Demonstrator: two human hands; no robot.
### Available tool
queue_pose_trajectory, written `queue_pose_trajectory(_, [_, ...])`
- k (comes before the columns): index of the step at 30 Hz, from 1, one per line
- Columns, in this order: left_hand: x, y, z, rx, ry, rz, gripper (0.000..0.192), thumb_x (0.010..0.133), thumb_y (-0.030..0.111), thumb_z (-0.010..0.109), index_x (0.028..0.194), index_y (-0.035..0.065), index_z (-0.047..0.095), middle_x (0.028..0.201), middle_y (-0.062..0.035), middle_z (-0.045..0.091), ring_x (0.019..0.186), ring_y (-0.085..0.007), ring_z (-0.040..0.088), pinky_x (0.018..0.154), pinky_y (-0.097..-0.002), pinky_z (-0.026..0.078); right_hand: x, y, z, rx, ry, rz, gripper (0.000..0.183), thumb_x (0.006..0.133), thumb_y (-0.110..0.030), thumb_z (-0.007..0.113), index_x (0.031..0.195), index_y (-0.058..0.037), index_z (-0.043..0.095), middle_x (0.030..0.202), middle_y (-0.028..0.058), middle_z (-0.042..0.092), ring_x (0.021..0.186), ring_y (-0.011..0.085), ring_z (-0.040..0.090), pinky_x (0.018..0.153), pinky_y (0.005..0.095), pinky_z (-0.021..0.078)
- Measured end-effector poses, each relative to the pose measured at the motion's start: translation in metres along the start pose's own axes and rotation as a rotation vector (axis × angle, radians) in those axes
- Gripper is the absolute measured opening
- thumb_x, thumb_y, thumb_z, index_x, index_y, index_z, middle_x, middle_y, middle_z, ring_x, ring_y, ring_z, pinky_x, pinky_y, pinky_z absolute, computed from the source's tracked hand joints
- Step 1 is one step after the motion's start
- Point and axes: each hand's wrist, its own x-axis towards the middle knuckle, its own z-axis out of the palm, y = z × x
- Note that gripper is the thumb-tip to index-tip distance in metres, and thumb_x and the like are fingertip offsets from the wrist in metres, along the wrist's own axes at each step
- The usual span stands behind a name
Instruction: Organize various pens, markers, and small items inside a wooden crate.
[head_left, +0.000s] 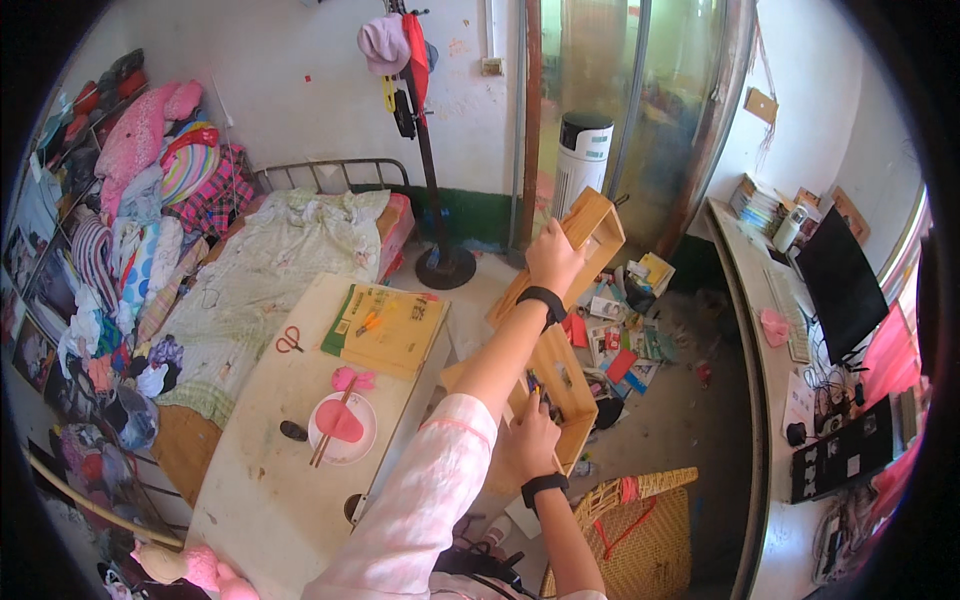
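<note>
My left hand (556, 257) grips the side of a raised wooden compartment (604, 238), part of a light wooden storage box or drawer unit. Below it, an open wooden tray (574, 420) holds small dark and coloured items. My right hand (535, 439) reaches into that tray, its fingertips at a small blue and yellow item (535, 384). Whether the fingers have closed on that item cannot be made out. How the raised compartment joins the tray is hidden behind my left arm. Both wrists wear black bands.
On the white table (262, 405) at left lie red-handled scissors (289, 340), a yellow paper envelope (386, 326) and a plate (360, 450) with chopsticks. Books and papers (622, 345) litter the floor. A wicker basket (649, 536) stands near my right arm; a monitor desk (739, 300) runs along the right.
</note>
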Motion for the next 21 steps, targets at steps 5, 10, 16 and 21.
queue_pose_trajectory(5, [0.03,-0.022,0.041,0.064,0.019,-0.078,0.045,0.07,0.034,0.072,0.089,0.0008,0.048,0.086,-0.0193,0.06,0.077,-0.0364,0.061,0.066,-0.0446,0.051,0.05,0.034,0.017,-0.292,0.039,-0.073,0.032,0.074,-0.011,0.062,0.098,-0.0032,0.044,0.108,0.0185,0.052,0.069,0.0274,0.062,0.05,0.0348,0.0502])
queue_pose_trajectory(10, [0.077,-0.049,0.098,0.06,-0.04,-0.243,0.049,0.071,0.034,0.072,0.095,0.001,0.046,0.089,-0.0194,0.059,0.081,-0.0375,0.061,0.069,-0.0459,0.051,0.128,0.075,0.019,-0.495,0.099,-0.114,0.021,0.079,-0.01,0.058,0.096,-0.0055,0.047,0.088,0.0088,0.051,0.075,0.0235,0.059,0.06,0.0334,0.0491])
queue_pose_trajectory(16, [0.145,-0.103,0.151,0.108,-0.179,-0.169,0.047,0.075,0.035,0.068,0.101,0.0033,0.046,0.09,-0.018,0.059,0.085,-0.0357,0.059,0.071,-0.0455,0.048,0.246,0.117,0.007,-0.385,0.056,-0.199,0.02,0.074,-0.005,0.058,0.089,-0.0055,0.045,0.077,0.012,0.054,0.072,0.0293,0.058,0.06,0.0388,0.0474])
queue_pose_trajectory(21, [0.096,-0.172,0.152,-0.392,-0.073,-0.045,0.04,0.084,0.03,0.063,0.108,0.0021,0.05,0.104,-0.016,0.059,0.1,-0.0317,0.056,0.085,-0.0373,0.044,0.328,0.167,-0.009,-0.17,-0.099,-0.086,0.03,0.068,-0.004,0.061,0.094,-0.0037,0.046,0.078,0.018,0.058,0.073,0.0371,0.058,0.06,0.0445,0.046])
